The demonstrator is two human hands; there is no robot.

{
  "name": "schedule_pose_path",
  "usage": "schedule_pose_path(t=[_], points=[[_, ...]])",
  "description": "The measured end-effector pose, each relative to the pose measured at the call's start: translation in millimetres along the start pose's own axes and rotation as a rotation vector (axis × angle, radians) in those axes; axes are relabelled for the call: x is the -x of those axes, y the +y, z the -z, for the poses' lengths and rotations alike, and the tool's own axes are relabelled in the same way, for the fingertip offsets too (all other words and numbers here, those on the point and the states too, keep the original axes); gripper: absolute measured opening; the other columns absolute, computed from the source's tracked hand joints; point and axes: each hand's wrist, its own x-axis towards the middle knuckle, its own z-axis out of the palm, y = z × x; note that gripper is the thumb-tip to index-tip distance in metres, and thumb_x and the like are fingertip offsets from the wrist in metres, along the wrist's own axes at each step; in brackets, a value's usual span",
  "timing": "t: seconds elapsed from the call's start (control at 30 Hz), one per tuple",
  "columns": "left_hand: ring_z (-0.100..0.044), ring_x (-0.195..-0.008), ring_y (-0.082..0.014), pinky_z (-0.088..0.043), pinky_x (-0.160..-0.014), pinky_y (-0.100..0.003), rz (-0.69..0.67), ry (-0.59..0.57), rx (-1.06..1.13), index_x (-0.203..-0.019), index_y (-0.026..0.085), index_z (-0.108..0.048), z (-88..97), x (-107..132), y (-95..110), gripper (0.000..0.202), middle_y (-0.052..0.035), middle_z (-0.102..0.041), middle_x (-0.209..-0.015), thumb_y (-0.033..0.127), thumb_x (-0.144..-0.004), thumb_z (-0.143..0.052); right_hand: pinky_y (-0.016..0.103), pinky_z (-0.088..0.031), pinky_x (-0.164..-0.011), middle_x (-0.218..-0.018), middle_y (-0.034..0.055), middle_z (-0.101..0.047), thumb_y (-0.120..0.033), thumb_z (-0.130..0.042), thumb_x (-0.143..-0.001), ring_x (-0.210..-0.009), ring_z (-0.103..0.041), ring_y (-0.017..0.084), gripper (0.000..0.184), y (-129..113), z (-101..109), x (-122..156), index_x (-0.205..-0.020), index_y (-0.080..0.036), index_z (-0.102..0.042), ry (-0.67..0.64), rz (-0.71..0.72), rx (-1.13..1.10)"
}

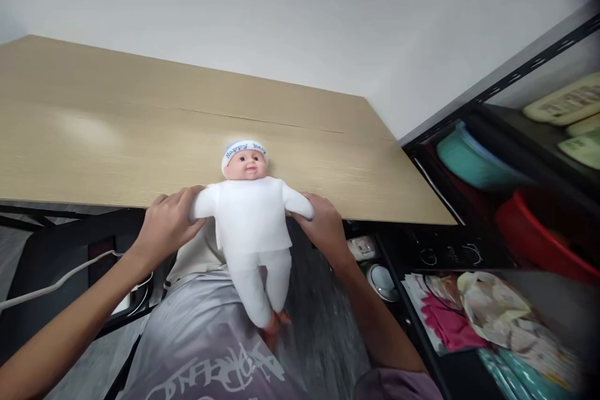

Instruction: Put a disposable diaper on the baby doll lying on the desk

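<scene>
A baby doll (252, 219) in white clothes and a white cap with blue lettering lies on its back, head on the front edge of the wooden table (94, 131) and legs hanging off toward me. My left hand (166, 225) is closed round the doll's arm on the left side. My right hand (321, 225) grips the doll's other arm at the table edge. Both hands hold the doll by its arms.
A black metal shelf (515, 75) stands at the right, with teal and red tubs (539, 225) and folded cloths (473, 312). A white cable (56, 284) runs under the table at left. A grey printed garment (210, 350) covers my lap.
</scene>
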Motion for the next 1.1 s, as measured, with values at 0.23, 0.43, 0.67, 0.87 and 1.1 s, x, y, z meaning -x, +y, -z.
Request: schedule_pose_path(t=[0.23, 0.43, 0.67, 0.87, 1.1], points=[[-0.073, -0.109, -0.0380, -0.047, -0.091, -0.044, 0.049, -0.012, -0.081, -0.133, 0.017, -0.066, -13.4, -62.7, -31.0, 0.046, -0.0173, -0.079, -0.121, 0.052, -0.104, -0.062, 0.048, -0.056, -0.099, -0.129, 0.0146, -0.082, -0.060, -0.059, -0.110, -0.115, -0.072, 0.038, 0.050, 24.8, -29.9, -38.2, -0.139, -0.023, -0.076, 0.063, 0.012, -0.009], [-0.065, -0.112, -0.0365, -0.045, -0.097, -0.044, 0.003, -0.003, -0.010, -0.128, 0.013, -0.066, -38.5, -132.5, -74.4, 0.054, -0.0197, -0.075, -0.121, 0.062, -0.106, -0.057, 0.046, -0.055, -0.100, -0.125, 0.0163, -0.081, -0.070, -0.055, -0.111, -0.113, -0.070, 0.037, 0.059, 38.3, -63.7, -100.3, -0.137, -0.021, -0.076, 0.065, 0.020, 0.006], [-0.058, -0.113, -0.0341, -0.043, -0.106, -0.046, 0.004, 0.090, -0.010, -0.127, 0.010, -0.070, -66.7, -203.5, -109.1, 0.064, -0.0205, -0.073, -0.123, 0.069, -0.104, -0.057, 0.045, -0.053, -0.102, -0.126, 0.0173, -0.080, -0.072, -0.054, -0.111, -0.114, -0.069, 0.035, 0.062, 66.1, -99.9, -184.9, -0.136, -0.019, -0.075, 0.063, 0.072, -0.009], [-0.060, -0.127, -0.0367, -0.047, -0.106, -0.047, -0.022, 0.186, 0.069, -0.135, 0.011, -0.073, -84.4, -263.8, -128.1, 0.064, -0.0201, -0.075, -0.138, 0.065, -0.102, -0.062, 0.045, -0.053, -0.100, -0.124, 0.0186, -0.079, -0.079, -0.049, -0.110, -0.112, -0.068, 0.036, 0.073, 89.5, -123.0, -245.3, -0.139, -0.017, -0.075, 0.110, 0.098, 0.014], [-0.070, -0.122, -0.0392, -0.050, -0.109, -0.050, -0.074, 0.228, 0.113, -0.135, 0.014, -0.076, -98.6, -320.3, -148.4, 0.071, -0.0198, -0.079, -0.134, 0.073, -0.099, -0.060, 0.049, -0.053, -0.104, -0.122, 0.0188, -0.079, -0.081, -0.048, -0.109, -0.112, -0.066, 0.037, 0.076, 112.5, -136.8, -297.1, -0.140, -0.018, -0.076, 0.130, 0.153, 0.030]])
